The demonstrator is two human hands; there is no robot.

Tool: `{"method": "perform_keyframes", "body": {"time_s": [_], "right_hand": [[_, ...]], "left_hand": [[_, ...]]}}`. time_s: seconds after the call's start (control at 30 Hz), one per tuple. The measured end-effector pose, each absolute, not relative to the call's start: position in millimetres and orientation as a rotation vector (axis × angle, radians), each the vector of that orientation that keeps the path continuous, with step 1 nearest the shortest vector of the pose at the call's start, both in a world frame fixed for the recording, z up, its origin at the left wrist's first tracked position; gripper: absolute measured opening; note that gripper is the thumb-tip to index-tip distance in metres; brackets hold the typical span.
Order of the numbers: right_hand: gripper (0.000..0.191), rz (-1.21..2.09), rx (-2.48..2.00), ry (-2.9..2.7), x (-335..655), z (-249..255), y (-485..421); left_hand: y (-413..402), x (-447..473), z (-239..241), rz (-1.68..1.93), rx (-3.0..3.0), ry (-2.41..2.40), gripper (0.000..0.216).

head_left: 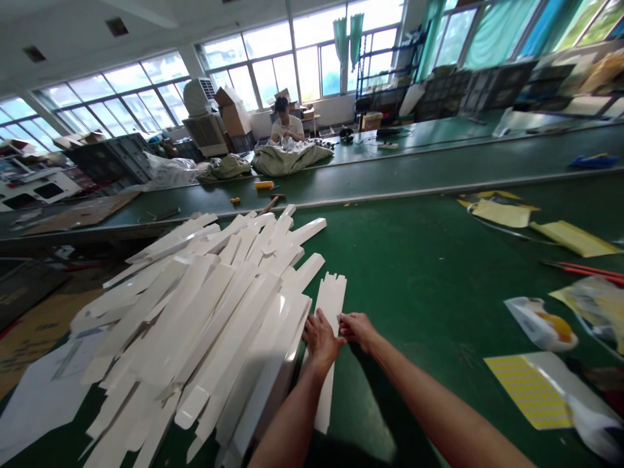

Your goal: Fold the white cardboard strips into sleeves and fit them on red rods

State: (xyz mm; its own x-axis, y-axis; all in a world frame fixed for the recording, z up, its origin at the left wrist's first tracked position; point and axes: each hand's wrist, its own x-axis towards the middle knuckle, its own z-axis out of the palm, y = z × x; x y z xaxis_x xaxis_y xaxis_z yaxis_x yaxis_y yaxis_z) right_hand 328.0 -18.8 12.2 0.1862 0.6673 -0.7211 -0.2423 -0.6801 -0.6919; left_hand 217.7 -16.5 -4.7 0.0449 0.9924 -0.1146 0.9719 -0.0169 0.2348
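Note:
A long flat white carton blank [330, 299] lies alone on the green table, pointing away from me. My left hand [320, 339] rests on its middle with the fingers curled over the left edge. My right hand [357, 327] meets it from the right, fingers closed on the blank's right edge. Left of both hands spreads a big loose heap of the same white carton blanks [209, 312], several deep, fanned out across the table.
The green table [429, 273] stretches right, with yellow sheets [502, 212], a yellow sticker sheet [529, 390], plastic bags [539, 323] and red sticks [585, 270]. Beyond a long conveyor, a person [286, 123] sits working at grey bags [287, 158]. Cardboard boxes stand by the windows.

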Motion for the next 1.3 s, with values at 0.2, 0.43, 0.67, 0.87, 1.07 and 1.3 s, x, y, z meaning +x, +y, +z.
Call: {"method": "perform_keyframes", "body": {"time_s": [0.2, 0.43, 0.67, 0.87, 1.07, 1.3], "right_hand": [[0.037, 1.447, -1.641, -0.331, 344.3, 22.0, -20.5], [0.057, 1.451, -1.195, -0.496, 379.2, 86.8, -28.2], [0.062, 1.415, -0.895, -0.392, 389.9, 139.3, -41.2], [0.054, 1.250, -0.963, -0.427, 389.2, 166.2, -38.9], [0.055, 1.150, -0.931, -0.458, 402.3, 176.3, -33.6], [0.081, 1.549, -0.871, -0.900, 391.9, 128.8, -86.1]], "left_hand": [[-20.9, 216.4, 12.3, 0.159, 2.099, 1.903, 0.103], [-60.3, 243.4, 69.5, 0.433, 2.000, 1.648, 0.104], [-77.0, 272.2, 103.5, 0.614, 1.776, 1.508, 0.111], [-73.7, 284.5, 124.8, 0.775, 1.800, 1.407, 0.102], [-69.1, 288.0, 137.1, 0.890, 1.765, 1.300, 0.096], [-48.6, 276.8, 163.1, 1.011, 1.429, 1.114, 0.103]]}}
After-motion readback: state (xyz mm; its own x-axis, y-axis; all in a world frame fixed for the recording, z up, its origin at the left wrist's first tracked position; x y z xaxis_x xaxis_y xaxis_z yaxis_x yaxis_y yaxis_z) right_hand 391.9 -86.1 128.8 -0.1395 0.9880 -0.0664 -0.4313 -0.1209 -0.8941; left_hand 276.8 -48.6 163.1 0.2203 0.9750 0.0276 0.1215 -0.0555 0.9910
